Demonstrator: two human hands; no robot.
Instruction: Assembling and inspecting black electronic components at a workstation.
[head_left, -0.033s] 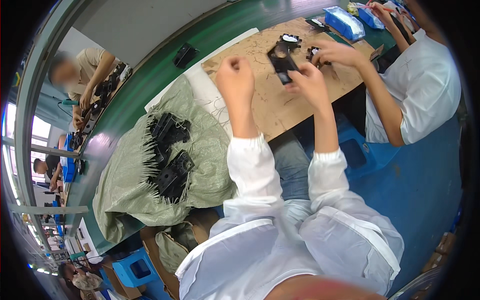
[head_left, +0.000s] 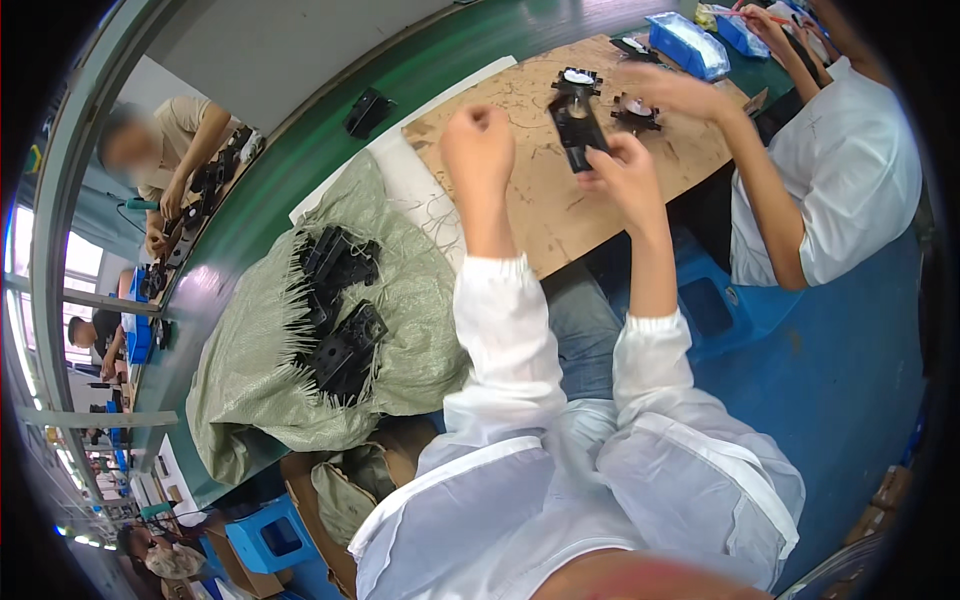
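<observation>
Brown board (head_left: pixel 560 215), upper centre: your right hand (head_left: pixel 625 175) clamps the black part (head_left: pixel 578 125) upright, perhaps for inspection; your left hand (head_left: pixel 478 140) hovers fisted, apparently empty.

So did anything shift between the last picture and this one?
Nothing visibly changed. The right hand holds the black part over the brown board, the left hand is closed in a fist above it, and the sack of black parts lies where it was.
</observation>
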